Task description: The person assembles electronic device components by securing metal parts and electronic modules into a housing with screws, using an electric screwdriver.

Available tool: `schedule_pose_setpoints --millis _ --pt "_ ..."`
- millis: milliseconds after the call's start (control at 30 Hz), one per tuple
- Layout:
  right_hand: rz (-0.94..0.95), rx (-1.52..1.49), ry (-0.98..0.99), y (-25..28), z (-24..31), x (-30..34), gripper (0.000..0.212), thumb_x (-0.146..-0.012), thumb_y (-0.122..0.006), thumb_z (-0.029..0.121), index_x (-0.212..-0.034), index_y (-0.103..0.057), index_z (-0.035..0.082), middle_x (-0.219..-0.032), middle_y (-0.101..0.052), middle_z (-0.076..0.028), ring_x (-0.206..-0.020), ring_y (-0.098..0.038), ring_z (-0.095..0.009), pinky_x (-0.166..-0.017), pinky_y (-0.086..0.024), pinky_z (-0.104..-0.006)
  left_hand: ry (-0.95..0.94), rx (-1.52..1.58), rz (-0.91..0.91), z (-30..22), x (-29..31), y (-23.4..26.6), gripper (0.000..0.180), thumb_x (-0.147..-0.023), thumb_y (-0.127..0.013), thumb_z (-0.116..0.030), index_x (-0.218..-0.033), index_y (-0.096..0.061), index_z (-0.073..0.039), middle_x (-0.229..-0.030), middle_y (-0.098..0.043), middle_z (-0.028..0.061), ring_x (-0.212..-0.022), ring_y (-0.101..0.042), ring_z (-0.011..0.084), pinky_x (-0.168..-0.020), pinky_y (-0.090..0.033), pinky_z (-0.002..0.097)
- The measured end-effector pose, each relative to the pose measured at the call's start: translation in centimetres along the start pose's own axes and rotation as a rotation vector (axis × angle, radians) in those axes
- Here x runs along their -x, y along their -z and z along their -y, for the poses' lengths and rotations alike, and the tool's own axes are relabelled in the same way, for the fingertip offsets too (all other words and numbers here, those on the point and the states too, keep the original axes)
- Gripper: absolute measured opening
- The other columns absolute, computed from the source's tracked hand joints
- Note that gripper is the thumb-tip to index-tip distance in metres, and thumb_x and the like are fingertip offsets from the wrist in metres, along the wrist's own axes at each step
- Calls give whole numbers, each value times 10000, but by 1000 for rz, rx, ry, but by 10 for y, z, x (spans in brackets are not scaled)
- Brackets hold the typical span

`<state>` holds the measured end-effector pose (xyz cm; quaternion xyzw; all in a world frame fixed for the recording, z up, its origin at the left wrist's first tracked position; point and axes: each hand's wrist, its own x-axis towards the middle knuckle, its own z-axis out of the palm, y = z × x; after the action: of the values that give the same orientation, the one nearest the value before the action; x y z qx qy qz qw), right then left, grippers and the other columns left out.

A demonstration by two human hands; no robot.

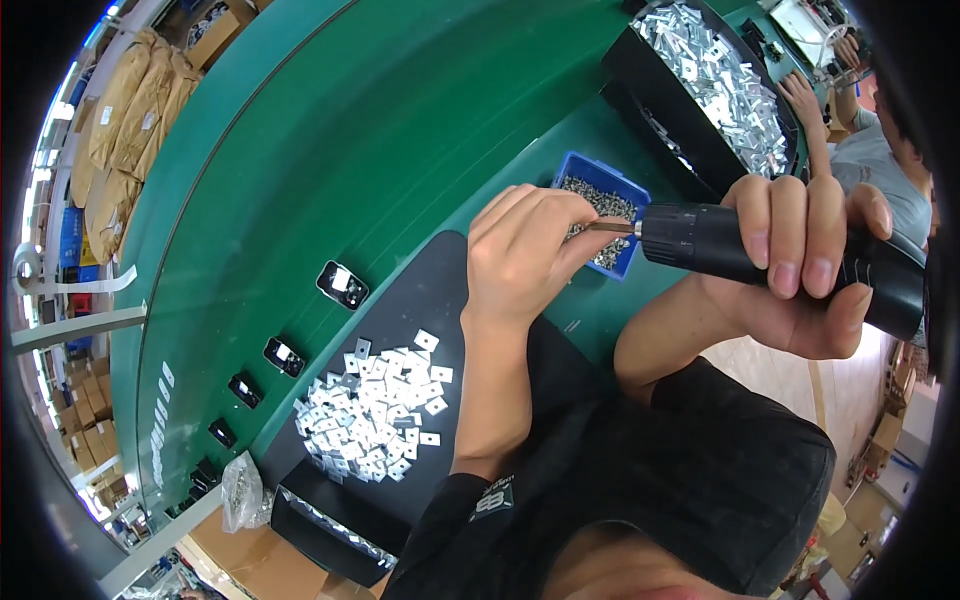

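Note:
My right hand (800, 270) is wrapped round a black electric screwdriver (700, 238), which lies level and points left. A thin brownish bit (612, 227) sticks out of its metal chuck. My left hand (525, 250) is closed in a pinch at the end of that bit. Its fingertips cover the bit's tip, and anything small between them is hidden. Just behind and below the bit stands a blue bin (632, 262) of small metal screws (600, 200). Left of my left forearm, a pile of flat silver square plates (370, 410) with holes lies on a black mat (440, 290).
Small black housings (343, 285) stand in a row along the green conveyor belt (400, 120). A black bin (650, 130) of metal pieces sits at the far right, near another person (880, 160). At lower left are a plastic bag (243, 490) and a black box (340, 530).

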<state>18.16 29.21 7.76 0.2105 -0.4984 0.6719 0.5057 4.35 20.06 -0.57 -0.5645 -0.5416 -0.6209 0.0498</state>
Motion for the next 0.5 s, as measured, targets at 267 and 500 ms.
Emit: schedule_pose_setpoints --millis 267,500 --pt "-36 2 5 -3 -2 5 409 -808 -626 215 -1167 -481 80 -779 -532 12 -655 -523 -96 -660 -389 -264 28 -47 15 0 5 0 293 -502 -820 -5 -702 -614 -61 -632 -615 21 -491 -521 99 -451 -395 215" --pt "-111 99 34 -4 -8 4 387 -844 -578 207 -1186 -450 80 -790 -504 1 -669 -491 -102 -668 -372 -271 155 -39 -16 -4 3 -6 308 -570 -848 -152 -708 -585 -73 -589 -567 3 -493 -530 127 -484 -436 250"
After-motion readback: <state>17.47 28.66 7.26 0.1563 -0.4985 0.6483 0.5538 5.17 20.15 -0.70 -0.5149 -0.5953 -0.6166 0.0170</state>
